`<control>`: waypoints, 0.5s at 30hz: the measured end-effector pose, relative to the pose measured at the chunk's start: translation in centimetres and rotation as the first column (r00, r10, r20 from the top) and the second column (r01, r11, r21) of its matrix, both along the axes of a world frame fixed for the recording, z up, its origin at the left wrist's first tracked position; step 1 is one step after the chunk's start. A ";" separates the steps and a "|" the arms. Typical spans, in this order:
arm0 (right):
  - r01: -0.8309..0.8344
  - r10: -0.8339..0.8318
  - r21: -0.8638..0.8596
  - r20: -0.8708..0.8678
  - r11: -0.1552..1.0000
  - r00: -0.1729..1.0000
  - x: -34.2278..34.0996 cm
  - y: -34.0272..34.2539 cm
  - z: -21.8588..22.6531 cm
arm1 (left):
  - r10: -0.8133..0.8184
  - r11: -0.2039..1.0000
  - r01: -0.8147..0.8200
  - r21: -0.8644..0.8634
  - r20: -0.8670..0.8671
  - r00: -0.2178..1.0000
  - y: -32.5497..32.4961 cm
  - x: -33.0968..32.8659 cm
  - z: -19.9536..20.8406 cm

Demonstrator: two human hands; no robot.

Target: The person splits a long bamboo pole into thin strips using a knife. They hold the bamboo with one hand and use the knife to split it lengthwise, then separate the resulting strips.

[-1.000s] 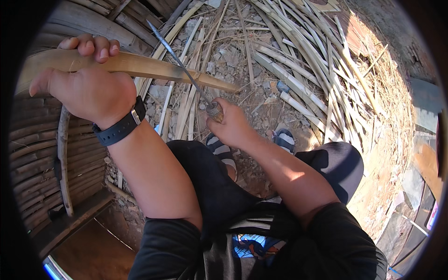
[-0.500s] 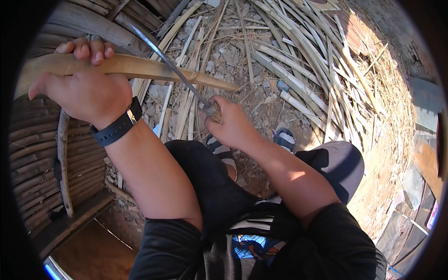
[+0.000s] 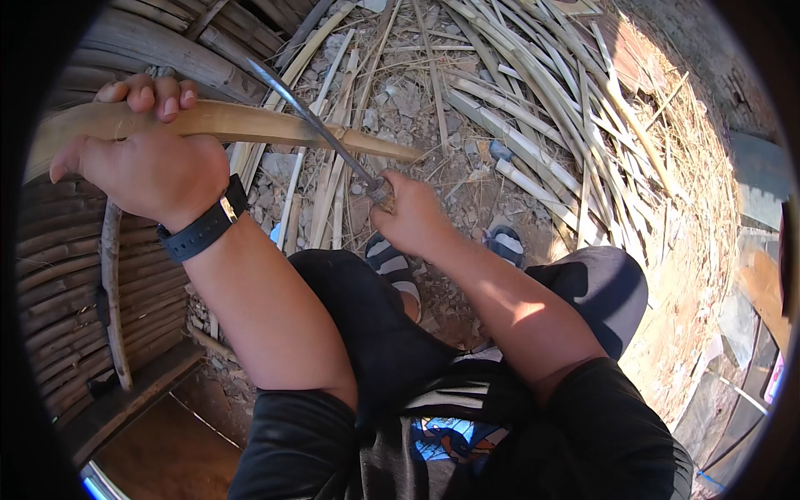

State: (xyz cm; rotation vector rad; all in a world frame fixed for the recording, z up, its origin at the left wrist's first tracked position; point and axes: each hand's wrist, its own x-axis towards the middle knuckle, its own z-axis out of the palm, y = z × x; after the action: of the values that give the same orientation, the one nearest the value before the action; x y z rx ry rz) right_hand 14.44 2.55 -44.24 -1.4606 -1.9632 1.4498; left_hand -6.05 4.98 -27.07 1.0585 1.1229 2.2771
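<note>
A long split bamboo piece [image 3: 258, 126] runs from the far left toward the middle, its tapered end above the stony ground. My left hand [image 3: 158, 162] is closed round its left part, fingers curled over the far edge and thumb sticking out to the left. In my right hand [image 3: 410, 212] is the wooden handle of a long knife [image 3: 321, 129]. The narrow blade slants up and left across the bamboo, its tip beyond the far edge. Blade and bamboo overlap; I cannot tell how deep the edge sits.
Many split bamboo strips [image 3: 533, 125] lie heaped at the far right, more along the ground behind the blade. A bamboo slat wall [image 3: 67, 275] stands at my left, with a pole [image 3: 112, 292] against it. My sandalled feet [image 3: 392, 267] are below my right hand.
Both hands, the knife and the bamboo keep nearly the same places and grips. The whole view has shifted slightly.
</note>
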 end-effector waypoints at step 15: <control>0.098 -0.091 0.022 -0.211 0.995 0.973 -0.4 -0.9 -2.9 | 0.048 0.999 -0.048 0.013 -0.003 0.999 0.5 0.5 -0.3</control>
State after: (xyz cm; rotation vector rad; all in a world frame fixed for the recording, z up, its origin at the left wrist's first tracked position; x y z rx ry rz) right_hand 14.08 1.69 -47.18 -1.3093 -1.7580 1.4584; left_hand -5.58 5.45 -27.36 1.0510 1.1478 2.3233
